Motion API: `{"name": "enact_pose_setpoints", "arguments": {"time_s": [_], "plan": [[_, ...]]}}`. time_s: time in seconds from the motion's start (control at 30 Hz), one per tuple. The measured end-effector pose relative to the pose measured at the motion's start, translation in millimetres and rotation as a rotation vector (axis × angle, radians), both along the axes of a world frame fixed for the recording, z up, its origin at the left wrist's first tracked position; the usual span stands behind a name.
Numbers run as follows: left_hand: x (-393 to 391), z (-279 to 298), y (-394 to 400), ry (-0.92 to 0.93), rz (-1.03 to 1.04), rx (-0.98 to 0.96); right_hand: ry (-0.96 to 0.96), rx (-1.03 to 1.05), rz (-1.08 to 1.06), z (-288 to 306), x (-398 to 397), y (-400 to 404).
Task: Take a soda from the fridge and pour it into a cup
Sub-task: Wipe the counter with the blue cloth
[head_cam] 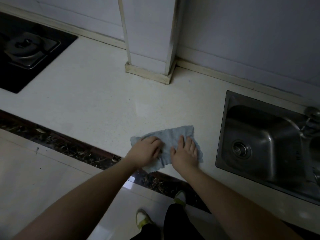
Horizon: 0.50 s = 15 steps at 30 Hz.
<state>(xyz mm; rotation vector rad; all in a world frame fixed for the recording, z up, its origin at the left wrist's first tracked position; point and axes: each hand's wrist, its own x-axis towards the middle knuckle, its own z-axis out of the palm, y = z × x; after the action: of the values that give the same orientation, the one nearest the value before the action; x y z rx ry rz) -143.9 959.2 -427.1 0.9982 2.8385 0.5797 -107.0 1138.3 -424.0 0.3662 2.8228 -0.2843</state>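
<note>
Cloth point(174, 135), long axis along worktop point(103, 104) front edge, near sink point(259, 144): left hand point(147, 151) curled gripping it, right hand point(186, 153) pressing flat-fingered; soda, cup, fridge not in view.

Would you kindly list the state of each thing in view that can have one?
Cloth: rumpled, flat on the countertop, under both hands.
Left hand: fingers curled, gripping the cloth.
Right hand: fingers straight, pressing on the cloth.
Sink: empty, drain uncovered.
Stove burner: unlit, nothing on it.
</note>
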Motion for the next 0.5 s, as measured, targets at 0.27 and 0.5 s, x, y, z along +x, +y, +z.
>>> {"name": "enact_pose_setpoints", "arguments": {"time_s": [0.27,0.5], "plan": [[39,-25,26,-0.123,0.291,-0.148,-0.042,-0.031,0.147,-6,-19,2],[10,-25,-7,-0.156,0.097,-0.235,-0.19,-0.019,0.158,-7,-22,-9]]}}
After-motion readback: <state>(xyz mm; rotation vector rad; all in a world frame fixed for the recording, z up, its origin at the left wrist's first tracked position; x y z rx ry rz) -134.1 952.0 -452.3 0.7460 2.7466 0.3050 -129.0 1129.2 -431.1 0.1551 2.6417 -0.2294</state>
